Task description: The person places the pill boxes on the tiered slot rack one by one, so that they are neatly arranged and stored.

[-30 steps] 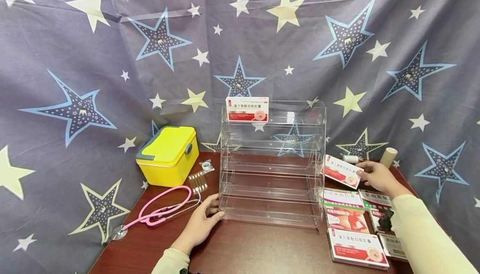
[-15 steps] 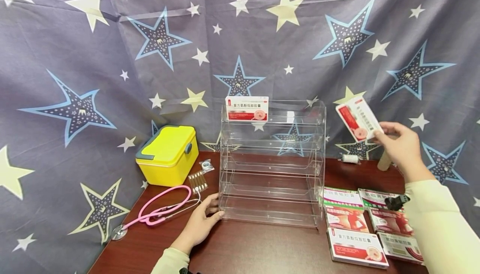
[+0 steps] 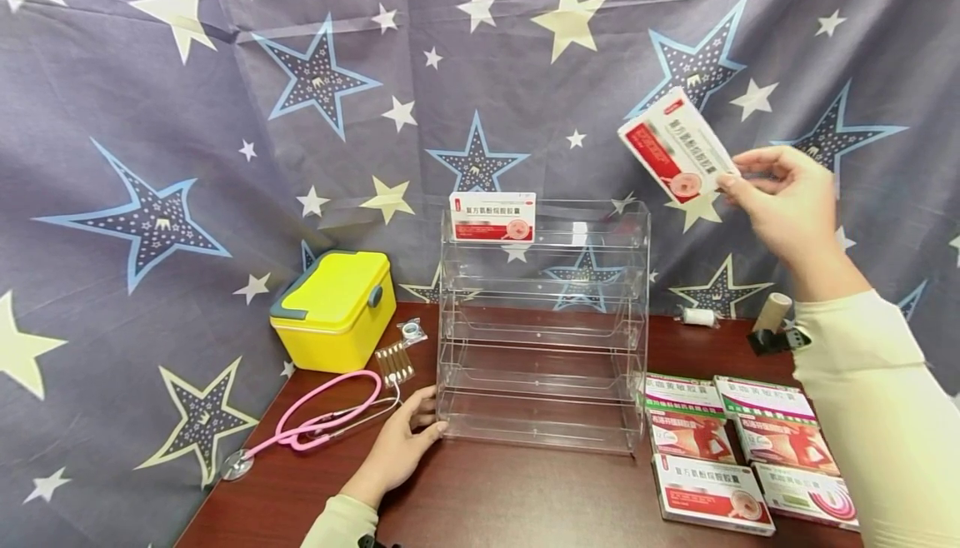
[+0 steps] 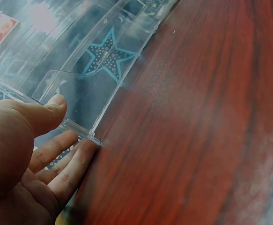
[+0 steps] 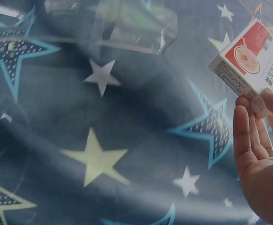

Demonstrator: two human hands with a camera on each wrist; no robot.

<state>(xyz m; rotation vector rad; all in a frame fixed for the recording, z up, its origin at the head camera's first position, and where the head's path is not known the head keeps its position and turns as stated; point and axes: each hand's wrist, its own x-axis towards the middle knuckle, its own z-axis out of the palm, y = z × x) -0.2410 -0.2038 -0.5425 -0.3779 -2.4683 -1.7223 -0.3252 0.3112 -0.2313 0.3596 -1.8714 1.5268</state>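
Note:
A tiered clear acrylic display rack (image 3: 540,381) stands on the table. My left hand (image 3: 401,448) is at its lower left corner; the left wrist view shows the thumb (image 4: 55,108) on one side of the clear side panel and fingers (image 4: 75,171) on the other. Up in the air, right of the rack and higher than its top, my right hand (image 3: 787,202) pinches a red-and-white medicine box (image 3: 678,148) by one end, tilted. A matching medicine box (image 3: 492,217) stands in the top tier at the left. In the right wrist view, thumb and fingertips hold the box's (image 5: 253,58) end.
Several medicine boxes (image 3: 712,494) lie in two columns right of the rack. Behind them are a white roll (image 3: 699,317) and a tan roll (image 3: 774,312). On the left sit a yellow case (image 3: 333,315), a pink stethoscope (image 3: 292,440), cotton swabs (image 3: 394,362) and wrapped tape (image 3: 411,331).
My right hand has lifted the medicine box from beside the rack's right side, up and then leftward, turning it to a steeper tilt. The left hand has stayed at the rack's corner.

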